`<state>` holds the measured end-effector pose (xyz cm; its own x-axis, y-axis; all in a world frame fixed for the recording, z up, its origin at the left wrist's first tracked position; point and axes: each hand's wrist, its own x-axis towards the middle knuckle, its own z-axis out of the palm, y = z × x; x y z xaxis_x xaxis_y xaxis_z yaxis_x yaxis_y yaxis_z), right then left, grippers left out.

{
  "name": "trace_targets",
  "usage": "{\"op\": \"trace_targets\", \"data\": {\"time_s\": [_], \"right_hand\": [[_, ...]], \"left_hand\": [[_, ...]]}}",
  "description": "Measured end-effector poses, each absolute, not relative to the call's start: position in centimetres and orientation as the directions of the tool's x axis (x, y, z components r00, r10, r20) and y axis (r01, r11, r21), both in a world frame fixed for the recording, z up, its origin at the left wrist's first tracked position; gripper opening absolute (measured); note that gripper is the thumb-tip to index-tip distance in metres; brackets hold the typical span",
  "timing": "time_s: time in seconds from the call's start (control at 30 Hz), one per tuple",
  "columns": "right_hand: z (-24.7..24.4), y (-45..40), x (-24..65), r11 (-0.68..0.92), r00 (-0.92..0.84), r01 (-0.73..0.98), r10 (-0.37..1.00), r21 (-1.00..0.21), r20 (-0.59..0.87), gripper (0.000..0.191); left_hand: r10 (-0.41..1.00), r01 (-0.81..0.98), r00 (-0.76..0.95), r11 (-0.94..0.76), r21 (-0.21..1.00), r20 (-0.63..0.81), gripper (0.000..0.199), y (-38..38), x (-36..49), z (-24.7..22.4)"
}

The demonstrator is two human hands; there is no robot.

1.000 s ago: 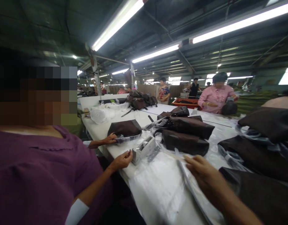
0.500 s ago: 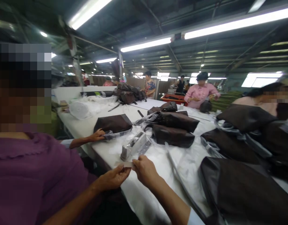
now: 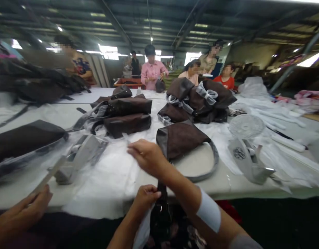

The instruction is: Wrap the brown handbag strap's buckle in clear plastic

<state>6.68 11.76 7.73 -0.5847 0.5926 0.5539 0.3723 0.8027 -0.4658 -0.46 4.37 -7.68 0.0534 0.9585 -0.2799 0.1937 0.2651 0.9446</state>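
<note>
Hands: the left hand [image 3: 146,197] grips a dark strap [image 3: 162,195] between thumb and fingers, just in front of the edge of the tabletop [image 3: 216,189]. The right hand [image 3: 147,155] is raised above and ahead of the left, over white sheeting [image 3: 110,174], with thumb and fingertips drawn together. A translucent tip shows beside these fingertips; whether the hand grips it cannot be told.

Strap: the lower part hangs below the edge of the tabletop. The upper part passes behind the right forearm [image 3: 184,185], which bears a white cuff [image 3: 209,209].

Bag: the brown bag [image 3: 185,136] lies on the tabletop beyond the right forearm. Its handle [image 3: 215,160], which looks wrapped in film, loops toward the near edge. Any joint between bag and strap is hidden by the forearm.

Adjacent items: a dispenser [image 3: 77,157] stands left of the sheeting; a second dispenser [image 3: 249,162] stands right of the bag, in front of a round ribbed disc [image 3: 246,126]. Stacked bags [image 3: 128,124] lie beyond the right hand, and a heap of bags [image 3: 200,98] lies behind the brown bag.

At far left, a co-worker's hand [image 3: 33,207] holds a pale strip [image 3: 49,174] near the first dispenser.
</note>
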Motion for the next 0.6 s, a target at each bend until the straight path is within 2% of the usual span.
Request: {"op": "trace_targets", "data": {"time_s": [0.07, 0.17, 0.27, 0.4, 0.5, 0.6], "right_hand": [[6.5, 11.9, 13.0, 0.688, -0.442, 0.436, 0.725, -0.58, 0.528, 0.022], [2.1, 9.4, 20.1, 0.537, -0.39, 0.49, 0.84, -0.687, 0.378, 0.019], [-2.7, 5.3, 23.5, 0.429, -0.373, 0.483, 0.89, -0.763, 0.264, 0.02], [-5.8, 1.4, 24.7, 0.364, -0.314, 0.396, 0.916, -0.843, 0.249, 0.018], [-5.8, 0.1, 25.3, 0.368, -0.237, 0.386, 0.926, -0.846, 0.294, 0.02], [-5.1, -0.4, 25.8, 0.297, -0.265, 0.393, 0.943, -0.871, 0.202, 0.034]], "left_hand": [[0.939, 0.008, 0.119, 0.323, 0.946, -0.322, 0.032, 4.4, 1.1, -9.1], [0.926, -0.251, 0.138, 0.377, 0.892, -0.352, 0.036, 4.3, 1.8, -10.0], [0.898, -0.259, 0.18, 0.437, 0.861, -0.402, 0.04, 4.3, 2.8, -9.6], [0.862, -0.228, 0.226, 0.499, 0.836, -0.453, 0.041, 3.9, 5.2, -8.7], [0.872, -0.281, 0.109, 0.488, 0.826, -0.478, 0.041, 3.2, 7.3, -8.3], [0.879, -0.292, -0.056, 0.44, 0.849, -0.474, 0.04, 2.8, 9.2, -8.1]]}}
